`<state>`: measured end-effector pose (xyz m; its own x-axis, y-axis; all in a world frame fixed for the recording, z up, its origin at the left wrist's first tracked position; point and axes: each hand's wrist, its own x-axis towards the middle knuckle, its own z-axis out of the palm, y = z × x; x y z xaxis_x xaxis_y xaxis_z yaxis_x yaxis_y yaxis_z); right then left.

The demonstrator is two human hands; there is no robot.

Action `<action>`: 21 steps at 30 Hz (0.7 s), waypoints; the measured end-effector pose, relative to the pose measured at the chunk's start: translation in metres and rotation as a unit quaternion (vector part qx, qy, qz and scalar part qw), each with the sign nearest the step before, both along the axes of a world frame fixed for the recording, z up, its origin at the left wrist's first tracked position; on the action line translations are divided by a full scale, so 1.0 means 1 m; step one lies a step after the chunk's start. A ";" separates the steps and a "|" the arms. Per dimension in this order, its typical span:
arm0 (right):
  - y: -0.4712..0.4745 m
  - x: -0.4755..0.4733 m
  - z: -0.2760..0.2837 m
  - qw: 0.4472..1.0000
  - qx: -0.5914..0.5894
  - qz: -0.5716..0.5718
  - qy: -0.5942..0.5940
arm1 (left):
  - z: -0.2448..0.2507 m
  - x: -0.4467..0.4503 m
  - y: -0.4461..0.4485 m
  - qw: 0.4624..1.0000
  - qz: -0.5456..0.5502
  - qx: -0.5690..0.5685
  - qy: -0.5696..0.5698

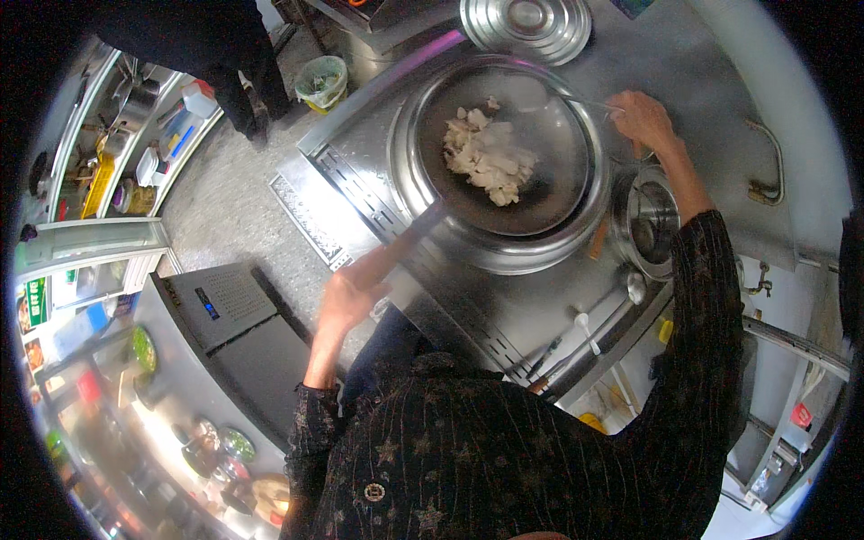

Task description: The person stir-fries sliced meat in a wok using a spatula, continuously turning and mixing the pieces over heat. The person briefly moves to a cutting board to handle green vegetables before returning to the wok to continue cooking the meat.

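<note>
A large dark wok (553, 169) sits on the round metal ring of the stove, with a heap of pale food pieces (489, 158) in it. My left hand (351, 293) is closed around the wok's handle (412, 236), at the wok's lower left. At the right of the wok, my right hand (641, 121) grips a long-handled metal utensil (590, 103), whose head reaches into the upper part of the wok. That head is blurred, so its shape is hard to tell. A metal pot (653, 223) stands right of the wok, below my right hand.
A ridged metal lid (526, 23) lies beyond the wok. A ladle (633, 289) and a white spoon (586, 331) lie on the near side of the stove. A lined bin (322, 84) stands on the floor. Another person (202, 47) stands at the upper left, near shelves.
</note>
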<state>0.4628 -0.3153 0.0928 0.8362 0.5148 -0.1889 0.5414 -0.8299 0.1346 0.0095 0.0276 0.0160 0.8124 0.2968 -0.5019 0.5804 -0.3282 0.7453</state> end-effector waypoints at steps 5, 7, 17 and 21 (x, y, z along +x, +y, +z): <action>0.054 -0.017 -0.003 0.986 0.029 0.158 0.051 | -0.012 -0.007 -0.001 1.000 -0.004 0.012 -0.017; 0.071 -0.022 0.000 0.978 -0.010 0.178 0.107 | -0.014 -0.008 -0.001 1.000 -0.004 0.014 -0.026; -0.008 -0.105 -0.002 0.940 -0.012 0.338 -0.046 | -0.019 -0.005 -0.003 0.997 0.030 -0.054 -0.039; -0.049 -0.138 0.028 0.966 -0.031 0.250 -0.051 | -0.009 -0.005 -0.009 0.999 0.029 -0.043 0.000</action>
<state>0.3244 -0.3646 0.1212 0.5019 0.8496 -0.1624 0.8538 -0.4566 0.2499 0.0041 0.0182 0.0074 0.7946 0.3000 -0.5279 0.5972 -0.2291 0.7687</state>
